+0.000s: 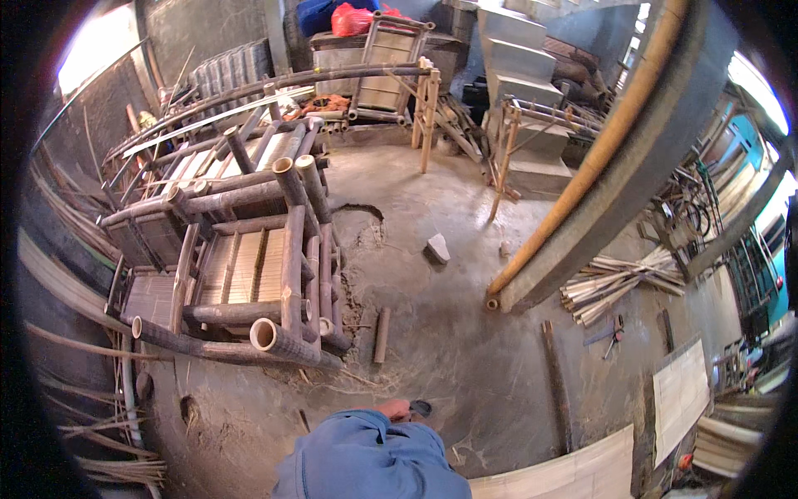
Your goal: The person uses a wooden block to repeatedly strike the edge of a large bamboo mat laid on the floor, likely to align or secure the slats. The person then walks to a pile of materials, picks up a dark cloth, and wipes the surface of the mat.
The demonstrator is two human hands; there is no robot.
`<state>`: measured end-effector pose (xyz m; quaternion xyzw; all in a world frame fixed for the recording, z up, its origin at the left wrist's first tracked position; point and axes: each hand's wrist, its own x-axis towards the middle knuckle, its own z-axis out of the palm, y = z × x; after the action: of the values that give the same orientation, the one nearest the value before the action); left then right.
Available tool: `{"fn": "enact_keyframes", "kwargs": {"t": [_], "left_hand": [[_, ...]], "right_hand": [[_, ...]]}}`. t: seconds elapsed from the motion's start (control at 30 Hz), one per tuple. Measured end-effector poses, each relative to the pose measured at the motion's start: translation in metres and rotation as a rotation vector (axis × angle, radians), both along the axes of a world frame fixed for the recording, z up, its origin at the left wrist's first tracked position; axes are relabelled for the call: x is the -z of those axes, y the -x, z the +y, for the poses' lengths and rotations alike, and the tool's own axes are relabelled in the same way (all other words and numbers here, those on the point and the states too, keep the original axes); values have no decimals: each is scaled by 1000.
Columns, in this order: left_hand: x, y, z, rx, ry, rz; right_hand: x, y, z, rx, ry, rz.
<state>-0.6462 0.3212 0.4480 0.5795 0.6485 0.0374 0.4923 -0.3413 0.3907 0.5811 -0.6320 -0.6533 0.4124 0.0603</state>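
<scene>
At the lower middle, a small part of my left hand (pixel 394 408) shows past the blue cloth of my clothing (pixel 357 457). A small dark, rounded thing (pixel 421 408) lies against it on its right; its kind is too small to tell, and so is whether I grip it. My fingers are mostly hidden. The cloth covers wherever my right hand is. Ahead on the floor lies a short brown bamboo piece (pixel 382 335). Left of that piece stands a dark bamboo chair frame (pixel 292 283) with a slatted panel, its cut pole ends facing me.
More bamboo furniture (pixel 283 150) stands behind the chair. A concrete pillar (pixel 582 200) with a bamboo pole (pixel 573 175) rises at right. Split bamboo (pixel 619 283), pliers-like tool (pixel 615 334), a long dark strip (pixel 557 387) and pale woven panels (pixel 573 470) lie right. A pale stone (pixel 437 248) lies ahead.
</scene>
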Motion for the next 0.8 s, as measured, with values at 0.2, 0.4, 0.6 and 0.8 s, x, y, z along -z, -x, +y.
{"fn": "enact_keyframes", "kwargs": {"t": [0.2, 0.4, 0.6, 0.8], "left_hand": [[-44, 8, 72, -109, -239, 144], [-100, 24, 124, -557, -164, 28], [-80, 31, 79, -895, -232, 223], [-1, -22, -57, -891, 62, 384]], "right_hand": [[12, 22, 59, -115, 67, -9], [35, 2, 120, -198, 111, -106], [58, -47, 180, -253, 114, -165], [67, -101, 230, -194, 107, -99]]}}
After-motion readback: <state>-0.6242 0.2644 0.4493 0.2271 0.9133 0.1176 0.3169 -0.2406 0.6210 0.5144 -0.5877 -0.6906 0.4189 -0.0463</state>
